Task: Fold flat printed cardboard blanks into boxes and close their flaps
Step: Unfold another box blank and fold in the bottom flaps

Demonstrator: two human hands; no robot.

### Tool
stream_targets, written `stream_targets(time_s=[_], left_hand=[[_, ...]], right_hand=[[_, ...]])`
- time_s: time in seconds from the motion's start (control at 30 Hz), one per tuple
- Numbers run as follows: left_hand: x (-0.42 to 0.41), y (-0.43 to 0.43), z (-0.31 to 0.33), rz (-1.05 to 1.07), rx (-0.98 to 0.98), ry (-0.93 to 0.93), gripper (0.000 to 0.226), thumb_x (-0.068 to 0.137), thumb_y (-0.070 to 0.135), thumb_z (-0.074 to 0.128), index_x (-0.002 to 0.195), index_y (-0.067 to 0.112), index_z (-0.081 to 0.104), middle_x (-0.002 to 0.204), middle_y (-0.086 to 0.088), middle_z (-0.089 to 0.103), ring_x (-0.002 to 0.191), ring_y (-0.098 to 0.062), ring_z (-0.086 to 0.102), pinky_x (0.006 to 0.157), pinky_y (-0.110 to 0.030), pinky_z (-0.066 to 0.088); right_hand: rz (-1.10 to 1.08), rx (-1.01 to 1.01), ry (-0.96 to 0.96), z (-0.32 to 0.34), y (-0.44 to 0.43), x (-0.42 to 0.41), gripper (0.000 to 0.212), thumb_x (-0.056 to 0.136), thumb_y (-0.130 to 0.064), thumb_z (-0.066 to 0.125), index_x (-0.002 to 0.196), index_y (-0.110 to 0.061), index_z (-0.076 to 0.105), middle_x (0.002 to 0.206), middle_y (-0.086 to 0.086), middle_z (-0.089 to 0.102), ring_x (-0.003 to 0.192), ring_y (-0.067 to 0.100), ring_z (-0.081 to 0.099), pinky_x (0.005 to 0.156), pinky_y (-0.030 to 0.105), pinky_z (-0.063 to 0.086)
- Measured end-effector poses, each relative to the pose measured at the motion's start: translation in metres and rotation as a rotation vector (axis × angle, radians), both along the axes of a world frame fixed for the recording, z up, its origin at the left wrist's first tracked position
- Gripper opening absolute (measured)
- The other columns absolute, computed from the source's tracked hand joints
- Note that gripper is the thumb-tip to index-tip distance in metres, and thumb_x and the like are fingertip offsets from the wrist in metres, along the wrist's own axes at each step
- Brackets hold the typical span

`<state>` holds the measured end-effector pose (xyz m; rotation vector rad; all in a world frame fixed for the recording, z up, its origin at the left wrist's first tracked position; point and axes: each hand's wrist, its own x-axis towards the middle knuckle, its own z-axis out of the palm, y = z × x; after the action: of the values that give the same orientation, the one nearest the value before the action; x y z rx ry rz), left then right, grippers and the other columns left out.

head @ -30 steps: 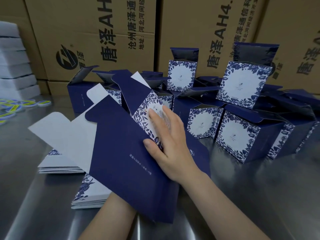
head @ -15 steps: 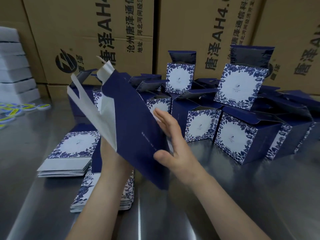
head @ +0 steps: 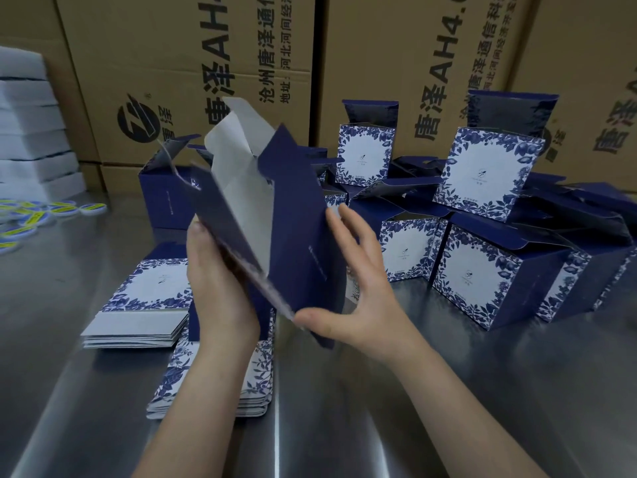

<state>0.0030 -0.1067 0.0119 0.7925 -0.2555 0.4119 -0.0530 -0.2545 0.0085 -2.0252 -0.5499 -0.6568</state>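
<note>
I hold a dark blue cardboard blank [head: 293, 215] upright above the steel table, partly spread open so its white inside [head: 241, 201] shows. My left hand [head: 217, 288] supports its left panel from below with the thumb along the edge. On the right panel, my right hand [head: 358, 288] lies with straight fingers while its thumb hooks under the bottom edge. Two stacks of flat blue-and-white floral blanks lie below, one at the left [head: 138, 305] and one under my forearm [head: 179, 384]. Folded boxes [head: 482, 277] with raised lids crowd the right.
Large brown shipping cartons [head: 193, 63] wall off the back. White foam stacks [head: 27, 125] stand at the far left, with several yellow-and-white round labels [head: 44, 212] on the steel table [head: 448, 391] beside them.
The blank has risen from lying tilted over the stacks to upright, and its panels have spread apart. My left hand came up from beneath it; my right hand slid to its right panel.
</note>
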Motion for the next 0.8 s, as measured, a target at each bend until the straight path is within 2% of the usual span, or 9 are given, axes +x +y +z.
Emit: stream_targets(time_s=[0.07,0.17,0.23,0.3,0.43,0.53,0.63,0.73,0.8], left_hand=[[0.001,0.002,-0.001,0.088,0.05,-0.018,0.045,0.096,0.044,0.04,0.136,0.027,0.052,0.137,0.004,0.058,0.129,-0.014,0.052,0.111,-0.043,0.037],[0.001,0.001,-0.006,0.191,0.169,-0.075,0.043,0.097,0.044,0.043,0.14,0.04,0.041,0.147,0.012,0.048,0.136,-0.009,0.044,0.116,-0.045,0.034],[-0.002,-0.002,-0.007,0.216,0.231,-0.159,0.038,0.096,0.043,0.045,0.133,0.052,0.041,0.14,0.02,0.052,0.132,-0.002,0.047,0.11,-0.03,0.04],[-0.005,-0.006,-0.007,0.223,0.306,-0.231,0.035,0.098,0.036,0.045,0.127,0.056,0.043,0.134,0.02,0.055,0.126,0.001,0.051,0.099,-0.016,0.043],[-0.009,-0.01,-0.01,0.221,0.427,-0.32,0.038,0.101,0.015,0.042,0.124,0.044,0.047,0.121,0.027,0.06,0.112,0.005,0.056,0.092,-0.012,0.043],[-0.011,-0.01,-0.011,0.212,0.475,-0.315,0.033,0.101,0.014,0.043,0.121,0.039,0.049,0.113,0.027,0.062,0.104,0.006,0.057,0.087,-0.011,0.044],[-0.013,-0.01,-0.012,0.24,0.505,-0.272,0.022,0.1,0.021,0.043,0.114,0.035,0.051,0.102,0.026,0.061,0.094,0.002,0.056,0.084,-0.015,0.043],[-0.014,-0.011,-0.013,0.323,0.527,-0.223,0.014,0.098,0.037,0.041,0.106,0.037,0.052,0.089,0.027,0.057,0.082,0.003,0.05,0.077,-0.015,0.04],[-0.015,-0.013,-0.013,0.373,0.521,-0.204,0.015,0.096,0.041,0.041,0.105,0.041,0.053,0.089,0.026,0.059,0.083,0.002,0.052,0.078,-0.017,0.041]], right_hand=[[-0.006,0.063,-0.04,0.002,-0.003,0.0,0.089,0.072,-0.047,0.072,0.15,-0.035,0.03,0.157,-0.011,0.019,0.147,0.011,0.016,0.118,0.045,0.026],[-0.017,0.161,-0.122,0.002,-0.006,0.002,0.068,0.084,-0.024,0.063,0.146,-0.026,0.035,0.151,0.0,0.033,0.143,0.017,0.03,0.116,0.045,0.03],[-0.017,0.207,-0.139,0.001,-0.005,0.005,0.06,0.09,-0.011,0.053,0.145,-0.027,0.037,0.15,0.001,0.036,0.142,0.021,0.033,0.114,0.05,0.031],[-0.007,0.245,-0.157,-0.001,-0.005,0.008,0.06,0.092,-0.003,0.046,0.146,-0.029,0.037,0.15,0.002,0.037,0.14,0.025,0.034,0.112,0.053,0.032],[-0.052,0.256,-0.231,-0.004,-0.007,0.013,0.074,0.09,0.008,0.041,0.143,-0.042,0.036,0.151,0.002,0.034,0.142,0.025,0.031,0.111,0.055,0.032],[-0.069,0.29,-0.24,-0.003,-0.009,0.013,0.066,0.091,0.003,0.042,0.138,-0.044,0.042,0.149,0.002,0.035,0.142,0.021,0.031,0.112,0.049,0.034],[-0.108,0.278,-0.257,0.001,-0.013,0.012,0.035,0.097,-0.02,0.04,0.127,-0.033,0.052,0.144,0.001,0.041,0.139,0.01,0.033,0.112,0.024,0.031],[-0.15,0.304,-0.244,0.004,-0.012,0.01,0.027,0.097,-0.031,0.038,0.114,-0.04,0.057,0.135,-0.019,0.047,0.134,-0.001,0.037,0.106,0.011,0.027],[-0.197,0.335,-0.261,0.003,-0.01,0.01,0.024,0.096,-0.031,0.042,0.11,-0.035,0.062,0.13,-0.018,0.053,0.127,-0.01,0.041,0.102,0.007,0.029]])
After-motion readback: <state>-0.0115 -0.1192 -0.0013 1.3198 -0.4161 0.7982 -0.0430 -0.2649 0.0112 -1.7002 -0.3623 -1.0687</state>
